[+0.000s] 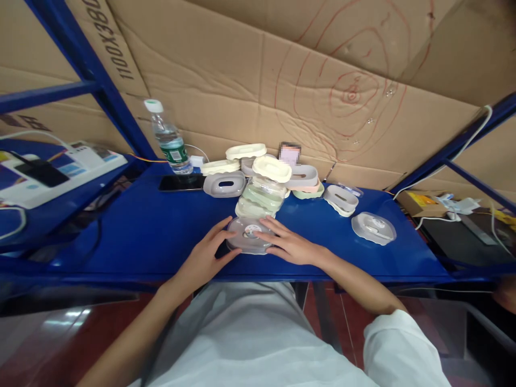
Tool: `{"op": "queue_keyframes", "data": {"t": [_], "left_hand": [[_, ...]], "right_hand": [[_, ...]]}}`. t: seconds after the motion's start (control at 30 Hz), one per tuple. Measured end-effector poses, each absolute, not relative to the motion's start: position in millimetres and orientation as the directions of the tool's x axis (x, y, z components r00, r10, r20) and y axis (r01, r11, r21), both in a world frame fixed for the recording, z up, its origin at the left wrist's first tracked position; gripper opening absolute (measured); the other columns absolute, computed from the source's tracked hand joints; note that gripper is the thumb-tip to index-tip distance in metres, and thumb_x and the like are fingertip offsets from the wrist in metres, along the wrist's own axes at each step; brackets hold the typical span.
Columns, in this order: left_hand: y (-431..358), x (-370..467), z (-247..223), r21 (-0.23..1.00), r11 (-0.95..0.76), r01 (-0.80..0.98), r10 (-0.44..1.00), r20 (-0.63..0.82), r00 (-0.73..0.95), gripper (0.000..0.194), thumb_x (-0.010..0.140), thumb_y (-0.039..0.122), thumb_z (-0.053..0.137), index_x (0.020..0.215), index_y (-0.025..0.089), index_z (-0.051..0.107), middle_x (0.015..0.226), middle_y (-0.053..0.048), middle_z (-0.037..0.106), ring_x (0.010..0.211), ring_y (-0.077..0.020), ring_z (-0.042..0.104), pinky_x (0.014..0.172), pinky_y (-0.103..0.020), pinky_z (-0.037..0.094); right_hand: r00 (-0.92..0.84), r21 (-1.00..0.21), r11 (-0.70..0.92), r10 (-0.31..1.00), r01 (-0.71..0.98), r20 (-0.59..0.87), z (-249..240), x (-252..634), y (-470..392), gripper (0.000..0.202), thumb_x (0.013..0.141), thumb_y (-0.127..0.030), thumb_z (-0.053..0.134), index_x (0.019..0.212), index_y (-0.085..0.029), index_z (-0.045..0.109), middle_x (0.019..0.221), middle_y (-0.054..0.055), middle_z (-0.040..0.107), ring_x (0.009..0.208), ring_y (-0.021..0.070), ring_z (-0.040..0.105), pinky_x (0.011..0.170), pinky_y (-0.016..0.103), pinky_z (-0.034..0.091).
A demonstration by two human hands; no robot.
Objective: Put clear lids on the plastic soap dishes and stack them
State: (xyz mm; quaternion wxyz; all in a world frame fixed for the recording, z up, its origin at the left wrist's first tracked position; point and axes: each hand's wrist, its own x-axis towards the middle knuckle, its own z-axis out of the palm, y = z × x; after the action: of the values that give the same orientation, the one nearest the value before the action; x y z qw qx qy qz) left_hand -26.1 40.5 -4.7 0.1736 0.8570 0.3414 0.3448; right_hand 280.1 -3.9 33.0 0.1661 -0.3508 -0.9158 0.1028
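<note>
On the blue table in front of me lies a grey oval plastic box (241,243) with a clear cover and a round white sticker on top. My left hand (212,248) curves around its left end, thumb at the near edge and fingers at the far edge. From the other side my right hand (296,246) grips it, with fingertips over the cover and beside the sticker. Just behind it is a stack of pale green and cream oval boxes (262,196) with clear covers. Another covered grey box (374,228) sits apart to the right.
Loose oval shells in cream (245,151), grey (224,184) and other colours are heaped at the back. A water bottle (173,145) stands behind a dark phone (181,183). Power strips (72,169) lie left; a small carton (423,204) is at right. Cardboard (226,70) backs the table.
</note>
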Motion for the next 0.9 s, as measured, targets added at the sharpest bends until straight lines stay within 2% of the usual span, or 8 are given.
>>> {"op": "queue_keyframes", "data": {"t": [0.1, 0.2, 0.27, 0.37, 0.5, 0.63, 0.8, 0.9], "left_hand": [[33, -32, -4, 0.523, -0.704, 0.48, 0.708, 0.467, 0.53, 0.036, 0.103, 0.055, 0.064, 0.121, 0.024, 0.063, 0.166, -0.015, 0.054, 0.146, -0.0307, 0.061, 0.114, -0.048, 0.059], [24, -57, -7, 0.514, -0.692, 0.507, 0.722, 0.486, 0.492, 0.032, 0.101, 0.052, 0.068, 0.121, 0.027, 0.062, 0.161, -0.012, 0.06, 0.141, -0.0302, 0.065, 0.114, -0.047, 0.06], [21, -82, -8, 0.523, -0.646, 0.557, 0.762, 0.489, 0.425, 0.032, 0.098, 0.051, 0.07, 0.12, 0.029, 0.063, 0.16, -0.011, 0.061, 0.14, -0.0328, 0.066, 0.114, -0.051, 0.059], [24, -119, -4, 0.55, -0.505, 0.665, 0.849, 0.458, 0.265, 0.032, 0.093, 0.053, 0.071, 0.115, 0.032, 0.06, 0.159, -0.01, 0.062, 0.136, -0.0385, 0.068, 0.113, -0.061, 0.058], [32, -148, 11, 0.532, -0.293, 0.795, 0.897, 0.442, 0.035, 0.043, 0.09, 0.064, 0.066, 0.114, 0.03, 0.057, 0.159, -0.009, 0.062, 0.129, -0.0406, 0.072, 0.11, -0.063, 0.058], [38, -158, 18, 0.507, -0.158, 0.848, 0.908, 0.412, -0.077, 0.045, 0.089, 0.069, 0.064, 0.11, 0.03, 0.058, 0.159, -0.006, 0.062, 0.139, -0.039, 0.065, 0.115, -0.061, 0.054], [49, -169, 8, 0.507, -0.274, 0.817, 0.86, 0.51, -0.027, 0.045, 0.092, 0.064, 0.067, 0.118, 0.028, 0.058, 0.153, -0.007, 0.064, 0.143, -0.0337, 0.062, 0.12, -0.056, 0.05], [60, -174, 2, 0.468, -0.348, 0.812, 0.835, 0.549, 0.042, 0.048, 0.094, 0.063, 0.069, 0.12, 0.024, 0.059, 0.149, -0.011, 0.064, 0.142, -0.0332, 0.061, 0.12, -0.056, 0.049]], "right_hand": [[-0.588, -0.183, 0.637, 0.766, 0.749, 0.258, 52, 319, -24, 0.067, 0.111, -0.043, 0.061, 0.171, -0.026, 0.037, 0.18, 0.017, 0.025, 0.169, 0.0319, 0.02, 0.135, 0.059, 0.027], [-0.142, -0.175, 0.242, 0.882, 0.954, 0.449, 63, 409, -70, 0.064, 0.112, -0.05, 0.054, 0.17, -0.027, 0.04, 0.178, 0.016, 0.032, 0.165, 0.0326, 0.032, 0.131, 0.059, 0.035], [0.154, -0.165, -0.068, 0.79, 0.984, 0.593, 53, 478, -108, 0.068, 0.109, -0.062, 0.051, 0.163, -0.021, 0.051, 0.172, 0.021, 0.041, 0.161, 0.038, 0.039, 0.13, 0.063, 0.034], [0.402, -0.205, -0.349, 0.727, 0.914, 0.556, 19, 549, -155, 0.088, 0.099, -0.083, 0.046, 0.158, -0.019, 0.056, 0.168, 0.023, 0.046, 0.156, 0.0468, 0.044, 0.123, 0.071, 0.039], [0.405, -0.304, -0.282, 0.766, 0.91, 0.499, -18, 542, -185, 0.084, 0.1, -0.078, 0.051, 0.163, -0.023, 0.049, 0.152, 0.02, 0.061, 0.143, 0.0404, 0.059, 0.119, 0.059, 0.05], [0.353, -0.322, -0.204, 0.778, 0.924, 0.52, -20, 480, -196, 0.071, 0.104, -0.066, 0.058, 0.163, -0.028, 0.05, 0.159, 0.018, 0.052, 0.148, 0.041, 0.054, 0.12, 0.063, 0.049], [0.177, -0.312, -0.048, 0.899, 0.949, 0.401, -2, 405, -177, 0.068, 0.108, -0.053, 0.057, 0.171, -0.036, 0.035, 0.169, 0.015, 0.041, 0.154, 0.0406, 0.048, 0.121, 0.064, 0.05], [-0.012, -0.219, 0.083, 0.952, 0.972, 0.307, 10, 359, -144, 0.07, 0.111, -0.047, 0.053, 0.175, -0.036, 0.025, 0.175, 0.016, 0.035, 0.152, 0.0427, 0.051, 0.112, 0.063, 0.058]]}}
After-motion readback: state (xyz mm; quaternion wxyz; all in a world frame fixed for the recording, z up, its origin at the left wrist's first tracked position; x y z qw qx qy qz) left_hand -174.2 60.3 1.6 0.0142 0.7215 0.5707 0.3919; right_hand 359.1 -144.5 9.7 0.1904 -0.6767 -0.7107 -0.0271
